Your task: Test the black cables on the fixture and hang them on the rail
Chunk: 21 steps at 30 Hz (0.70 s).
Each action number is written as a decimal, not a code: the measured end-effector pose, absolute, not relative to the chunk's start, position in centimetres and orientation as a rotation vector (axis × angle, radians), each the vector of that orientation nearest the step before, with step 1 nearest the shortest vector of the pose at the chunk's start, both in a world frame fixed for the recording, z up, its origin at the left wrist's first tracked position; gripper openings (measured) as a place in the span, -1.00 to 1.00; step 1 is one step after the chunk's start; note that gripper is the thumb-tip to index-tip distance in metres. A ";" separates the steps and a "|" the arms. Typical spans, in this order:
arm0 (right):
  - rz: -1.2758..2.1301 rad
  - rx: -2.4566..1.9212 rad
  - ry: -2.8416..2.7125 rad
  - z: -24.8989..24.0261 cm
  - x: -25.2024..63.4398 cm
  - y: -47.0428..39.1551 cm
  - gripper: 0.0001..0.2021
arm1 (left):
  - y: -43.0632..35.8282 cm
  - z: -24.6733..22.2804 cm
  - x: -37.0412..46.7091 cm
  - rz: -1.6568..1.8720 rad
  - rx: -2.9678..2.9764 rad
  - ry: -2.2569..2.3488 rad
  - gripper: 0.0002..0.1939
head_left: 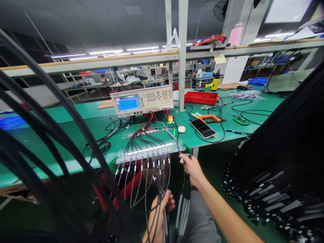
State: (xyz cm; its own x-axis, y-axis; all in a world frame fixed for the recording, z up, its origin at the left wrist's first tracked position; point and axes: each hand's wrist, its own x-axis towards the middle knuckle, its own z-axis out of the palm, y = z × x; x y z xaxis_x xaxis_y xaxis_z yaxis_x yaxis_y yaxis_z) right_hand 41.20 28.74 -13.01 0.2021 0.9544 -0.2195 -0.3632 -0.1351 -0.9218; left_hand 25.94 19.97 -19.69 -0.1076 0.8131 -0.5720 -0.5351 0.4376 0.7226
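Observation:
My right hand pinches a black cable near its blue-ringed end, at the right end of a clear plastic connector strip. Whether that end sits in the strip I cannot tell. A row of black cables with white labels hangs from the strip's front edge. Lower down, my left hand is closed, its fingers curled round a bundle of black cables. Thinner black wires run from the strip back to a second connector strip. Behind it stands a bench meter with a lit blue screen, joined by red leads.
A phone, an orange clamp, a white case and a red tray lie on the green bench. Dark cables hang close at left, and a large black bundle hangs at right. A white post rises mid-bench.

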 end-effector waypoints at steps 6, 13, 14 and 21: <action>1.276 -1.197 -0.641 -12.8 40.7 28.8 -0.67 | 19.7 -19.7 26.1 1.185 0.325 1.180 -0.64; 1.176 -1.224 -0.632 -13.0 40.1 29.3 -0.73 | 19.5 -19.6 26.1 1.187 0.338 1.189 -0.60; 1.170 -1.224 -0.631 -13.1 40.1 29.4 -0.73 | 19.6 -19.6 26.1 1.188 0.342 1.190 -0.59; 1.190 -1.183 -0.574 -13.1 40.1 29.9 -0.74 | 19.4 -19.5 26.4 1.178 0.388 1.200 -0.52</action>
State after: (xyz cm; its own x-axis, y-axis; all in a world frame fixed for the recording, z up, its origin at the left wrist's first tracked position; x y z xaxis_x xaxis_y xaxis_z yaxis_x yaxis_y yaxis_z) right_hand 40.14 29.88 -13.07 0.3331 0.9166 -0.2211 -0.3982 -0.0758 -0.9142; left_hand 26.42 19.41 -19.46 -0.0963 0.8547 -0.5100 -0.4940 0.4038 0.7700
